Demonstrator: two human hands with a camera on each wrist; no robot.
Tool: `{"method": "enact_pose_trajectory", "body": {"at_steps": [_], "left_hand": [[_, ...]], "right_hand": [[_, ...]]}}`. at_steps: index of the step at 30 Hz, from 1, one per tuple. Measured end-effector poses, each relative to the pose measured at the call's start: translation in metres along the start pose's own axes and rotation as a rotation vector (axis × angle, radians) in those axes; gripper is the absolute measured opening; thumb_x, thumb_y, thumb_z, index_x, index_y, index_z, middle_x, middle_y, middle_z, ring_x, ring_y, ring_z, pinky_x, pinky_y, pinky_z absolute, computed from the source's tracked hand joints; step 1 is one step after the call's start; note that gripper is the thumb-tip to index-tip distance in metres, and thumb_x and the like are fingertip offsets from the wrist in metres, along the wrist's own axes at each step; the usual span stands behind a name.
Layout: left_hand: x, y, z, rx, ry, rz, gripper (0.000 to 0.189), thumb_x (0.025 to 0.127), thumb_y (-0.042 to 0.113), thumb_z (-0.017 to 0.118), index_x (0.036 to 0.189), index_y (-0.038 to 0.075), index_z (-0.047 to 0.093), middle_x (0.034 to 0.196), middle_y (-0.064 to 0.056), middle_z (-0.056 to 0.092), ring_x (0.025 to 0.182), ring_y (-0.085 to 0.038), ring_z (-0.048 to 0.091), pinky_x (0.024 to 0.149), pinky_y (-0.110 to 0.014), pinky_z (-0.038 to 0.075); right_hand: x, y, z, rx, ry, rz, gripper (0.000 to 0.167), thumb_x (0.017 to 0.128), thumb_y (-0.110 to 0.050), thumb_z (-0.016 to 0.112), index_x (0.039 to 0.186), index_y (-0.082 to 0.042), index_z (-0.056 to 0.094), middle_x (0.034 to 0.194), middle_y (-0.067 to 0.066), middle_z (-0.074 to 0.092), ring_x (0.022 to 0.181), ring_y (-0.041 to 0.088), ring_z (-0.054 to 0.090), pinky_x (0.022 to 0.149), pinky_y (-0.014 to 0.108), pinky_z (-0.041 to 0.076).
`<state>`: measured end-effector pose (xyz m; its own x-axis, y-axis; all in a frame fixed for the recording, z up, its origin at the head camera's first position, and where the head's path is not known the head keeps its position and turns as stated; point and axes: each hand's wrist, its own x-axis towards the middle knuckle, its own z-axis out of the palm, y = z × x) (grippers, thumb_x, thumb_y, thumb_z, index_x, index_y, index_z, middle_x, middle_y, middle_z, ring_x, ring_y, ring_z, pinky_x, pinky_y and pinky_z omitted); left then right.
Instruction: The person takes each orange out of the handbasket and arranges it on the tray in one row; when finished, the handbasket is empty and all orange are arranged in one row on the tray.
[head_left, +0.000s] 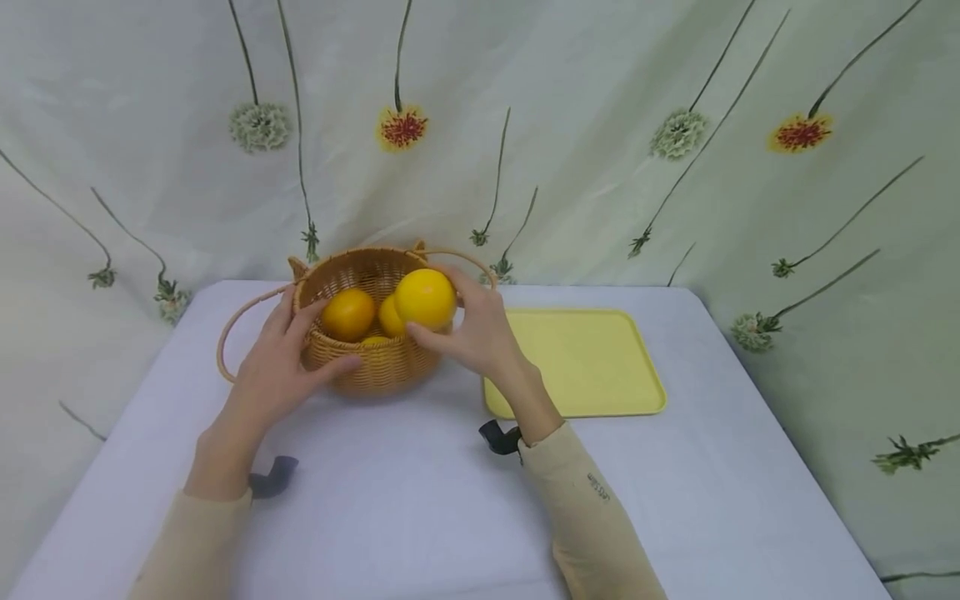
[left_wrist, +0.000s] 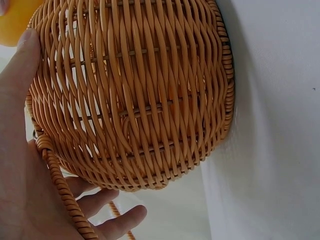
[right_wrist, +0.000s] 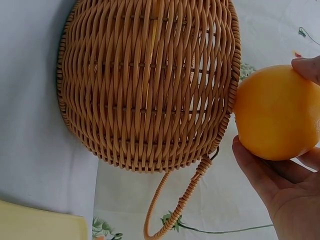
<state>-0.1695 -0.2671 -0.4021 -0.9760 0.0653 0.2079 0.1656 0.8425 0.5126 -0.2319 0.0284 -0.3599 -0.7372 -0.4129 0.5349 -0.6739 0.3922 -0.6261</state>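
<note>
A round wicker basket (head_left: pixel 378 371) stands on the table, its two looped handles folded out to the sides. Inside it lie several oranges, one (head_left: pixel 348 314) at the left and another (head_left: pixel 390 317) partly hidden beside it. My left hand (head_left: pixel 273 367) holds the basket's left side, thumb (left_wrist: pixel 31 47) at the front of the rim and fingers spread round the far side. With thumb and fingers, my right hand (head_left: pixel 483 329) grips a yellow-orange orange (head_left: pixel 426 298) at the basket's right rim. In the right wrist view that orange (right_wrist: pixel 277 112) is just above the rim.
Right of the basket a yellow rectangular tray (head_left: pixel 581 362) lies flat on the white-covered table (head_left: pixel 397 500). Behind the table hangs a pale cloth (head_left: pixel 585 183) with a flower print. The basket's right handle (right_wrist: pixel 175 212) sticks out beside my right hand.
</note>
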Motion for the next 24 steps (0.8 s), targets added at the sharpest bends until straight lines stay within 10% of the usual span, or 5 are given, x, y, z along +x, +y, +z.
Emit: {"method": "enact_pose_trajectory", "body": {"at_steps": [24], "left_hand": [[-0.001,0.0029,-0.0006,-0.01,0.001,-0.005,0.1,0.088,0.062,0.078,0.166,0.022,0.031,0.178,-0.014,-0.006,0.159,-0.053,0.012,0.11,-0.083,0.028]], "right_hand": [[0.0006,0.0019,-0.0019,0.007,-0.001,0.007,0.073,0.086,-0.036,0.085,0.148,-0.011,0.055,0.136,0.002,0.068,0.113,0.015,0.068,0.093,0.032,0.06]]}}
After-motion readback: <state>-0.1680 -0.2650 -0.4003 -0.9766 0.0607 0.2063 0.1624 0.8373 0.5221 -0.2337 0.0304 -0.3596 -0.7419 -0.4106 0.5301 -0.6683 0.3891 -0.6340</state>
